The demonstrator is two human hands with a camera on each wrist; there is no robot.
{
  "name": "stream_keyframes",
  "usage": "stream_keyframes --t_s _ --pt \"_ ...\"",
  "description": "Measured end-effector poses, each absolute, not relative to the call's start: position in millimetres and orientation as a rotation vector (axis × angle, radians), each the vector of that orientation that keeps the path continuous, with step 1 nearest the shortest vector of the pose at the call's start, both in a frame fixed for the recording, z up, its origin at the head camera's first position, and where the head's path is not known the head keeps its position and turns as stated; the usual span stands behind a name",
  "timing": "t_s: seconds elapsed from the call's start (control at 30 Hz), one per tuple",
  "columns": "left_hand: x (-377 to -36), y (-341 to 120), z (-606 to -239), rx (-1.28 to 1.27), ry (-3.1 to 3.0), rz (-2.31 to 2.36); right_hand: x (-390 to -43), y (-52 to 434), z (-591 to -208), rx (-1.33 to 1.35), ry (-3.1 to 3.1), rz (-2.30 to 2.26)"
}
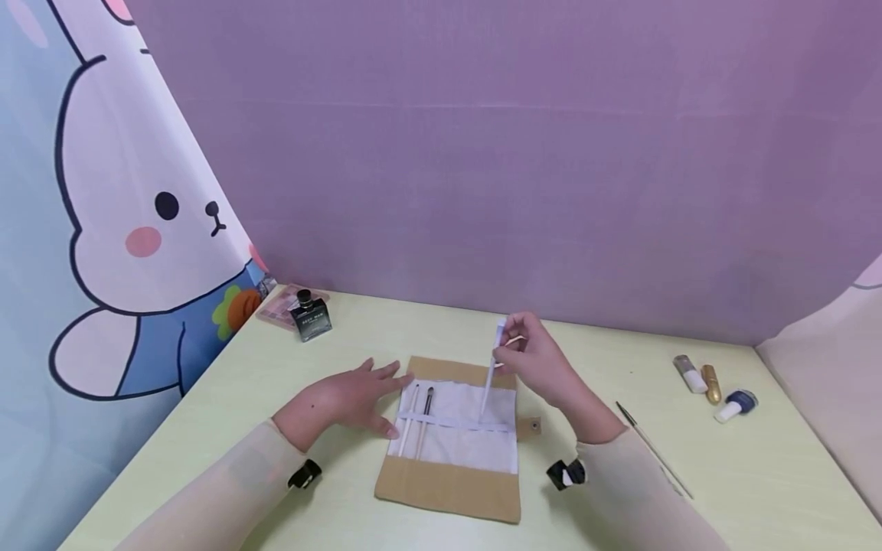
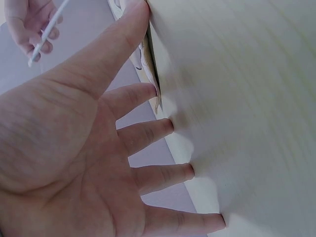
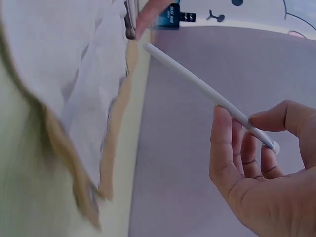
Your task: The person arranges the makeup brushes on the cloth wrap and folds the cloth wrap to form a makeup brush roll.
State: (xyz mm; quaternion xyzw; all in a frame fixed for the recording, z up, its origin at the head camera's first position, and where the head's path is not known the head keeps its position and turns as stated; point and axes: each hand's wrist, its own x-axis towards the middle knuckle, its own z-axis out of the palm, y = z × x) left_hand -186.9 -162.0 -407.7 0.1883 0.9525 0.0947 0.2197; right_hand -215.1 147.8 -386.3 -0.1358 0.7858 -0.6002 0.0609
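Observation:
An unrolled tan brush roll (image 1: 448, 490) with a white pocketed lining lies on the table. Two makeup brushes, one pale (image 1: 409, 417) and one dark-tipped (image 1: 429, 402), sit in its left pockets. My right hand (image 1: 537, 360) pinches a white makeup brush (image 3: 195, 81) near its head, between thumb and fingers, handle slanting down. In the head view the handle's lower end is over the right part of the lining; whether it touches cannot be told. My left hand (image 1: 351, 398) has its fingers spread, thumb and index at the roll's left edge, other fingertips on the table.
A dark, thin brush (image 1: 654, 448) lies right of my right forearm. Several small cosmetics, including a gold tube (image 1: 712, 384) and a dark blue bottle (image 1: 737, 404), are at the right. A perfume bottle (image 1: 311, 317) and a pink palette (image 1: 279, 308) stand back left.

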Motion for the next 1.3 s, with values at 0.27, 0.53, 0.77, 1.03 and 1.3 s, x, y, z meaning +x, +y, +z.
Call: stream_keyframes --t_s 0.27,0.53,0.77,1.03,1.3 --pt "-187.7 -161.9 -408.1 0.516 2.636 0.256 -228.0 118.2 -402.6 -0.355 2.289 -1.951" --pt "-188.0 -161.8 -409.3 0.513 2.633 0.257 -228.5 103.4 -418.7 -0.265 2.312 -1.921" --pt "-188.1 -161.8 -410.1 0.518 2.638 0.252 -226.5 100.6 -419.9 -0.237 2.311 -1.876" --pt "-188.7 -160.5 -408.6 0.501 2.639 0.247 -221.1 98.7 -422.7 -0.228 2.317 -1.741" --pt "-188.2 -160.3 -407.2 0.497 2.635 0.259 -217.9 100.1 -424.3 -0.270 2.360 -1.547"
